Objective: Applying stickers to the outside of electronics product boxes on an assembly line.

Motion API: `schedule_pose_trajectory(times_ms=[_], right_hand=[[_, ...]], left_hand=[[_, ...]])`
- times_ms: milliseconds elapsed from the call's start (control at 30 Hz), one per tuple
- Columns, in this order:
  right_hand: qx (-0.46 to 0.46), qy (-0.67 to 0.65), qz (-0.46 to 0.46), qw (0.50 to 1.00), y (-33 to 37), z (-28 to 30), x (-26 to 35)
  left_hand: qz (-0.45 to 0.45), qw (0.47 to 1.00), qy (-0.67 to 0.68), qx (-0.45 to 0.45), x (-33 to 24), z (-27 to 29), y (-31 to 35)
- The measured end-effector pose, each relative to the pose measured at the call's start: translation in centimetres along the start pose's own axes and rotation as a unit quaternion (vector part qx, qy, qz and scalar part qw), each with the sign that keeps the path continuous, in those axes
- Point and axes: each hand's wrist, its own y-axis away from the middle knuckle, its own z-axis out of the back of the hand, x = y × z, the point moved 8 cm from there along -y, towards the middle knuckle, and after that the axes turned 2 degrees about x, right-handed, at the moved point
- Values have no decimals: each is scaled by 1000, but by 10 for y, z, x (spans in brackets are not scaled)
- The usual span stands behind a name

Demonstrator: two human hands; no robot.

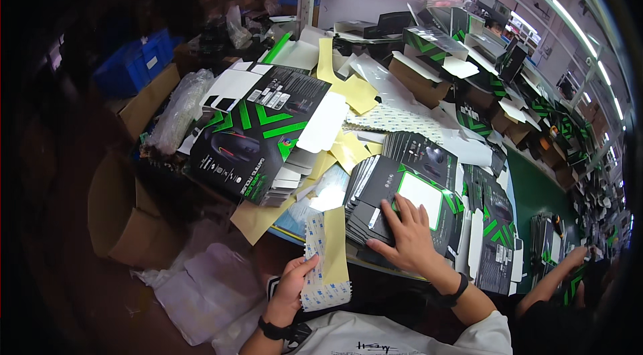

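Observation:
My left hand (292, 284) pinches a strip of adhesive sheet (327, 261) between thumb and fingers at the table's front edge. The strip is white with blue print, and yellow backing paper covers part of it. My right hand (412, 238) lies with spread fingers on a fanned stack of flat black-and-green boxes (372, 204). Its fingertips touch the top box beside a white, green-edged rectangle (420, 201). To the left sits another stack of flat boxes (258, 130), printed with a computer mouse.
Yellow paper pieces (351, 90) and printed adhesive sheets (395, 120) litter the table behind the stacks. More flat boxes (495, 234) lie to the right. An open carton (130, 214) and a blue bin (137, 63) stand left. A co-worker's arm (552, 281) reaches in at the far right.

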Motion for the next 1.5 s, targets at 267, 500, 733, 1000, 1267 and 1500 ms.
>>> schedule_pose_trajectory(times_ms=[267,500,733,1000,1267,1500], right_hand=[[-36,-155,15,987,25,54,-13],[-242,-258,-8,935,68,156,-47],[19,-296,79,952,65,49,-24],[-494,-591,-215,600,166,103,-132],[346,-699,-228,583,166,-61,21],[7,-414,91,906,112,75,37]], left_hand=[[14,998,67,-12,5,-8,-1],[-55,990,-28,124,-8,-42,14],[-43,983,-111,142,5,-68,27],[-58,995,-70,39,4,-50,25],[-144,969,-196,41,-19,-110,46],[-96,953,-280,71,4,-117,19]])
